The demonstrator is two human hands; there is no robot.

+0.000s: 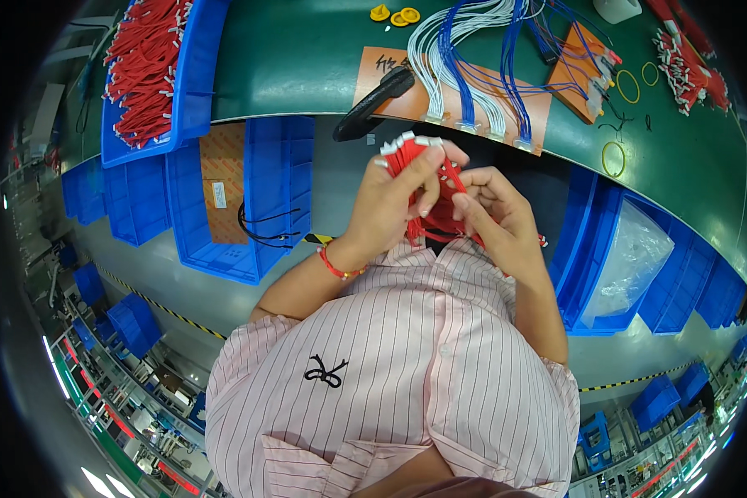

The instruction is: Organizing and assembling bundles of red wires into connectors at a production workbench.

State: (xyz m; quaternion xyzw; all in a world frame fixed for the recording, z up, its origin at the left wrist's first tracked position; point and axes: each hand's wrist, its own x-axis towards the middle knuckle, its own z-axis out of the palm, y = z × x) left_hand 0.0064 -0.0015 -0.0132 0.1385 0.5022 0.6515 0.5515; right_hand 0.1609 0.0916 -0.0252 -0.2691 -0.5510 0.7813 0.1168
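Observation:
A bundle of red wires (404,158) with white connectors at its ends is held in front of my chest, just off the table's front edge. My left hand (394,195) is closed round the bundle near the white ends. Beside it, my right hand (498,212) pinches a red wire (457,178) between thumb and fingers. The rest of the red wires hang below both hands, partly hidden by them.
A blue bin (192,91) full of red wires stands at the table's left. White and blue cables (465,62) lie on an orange board (373,70) beside a black handle-like object (373,104). Yellow rings (613,159) and more red wires (695,79) lie right. Blue bins (286,178) stand below.

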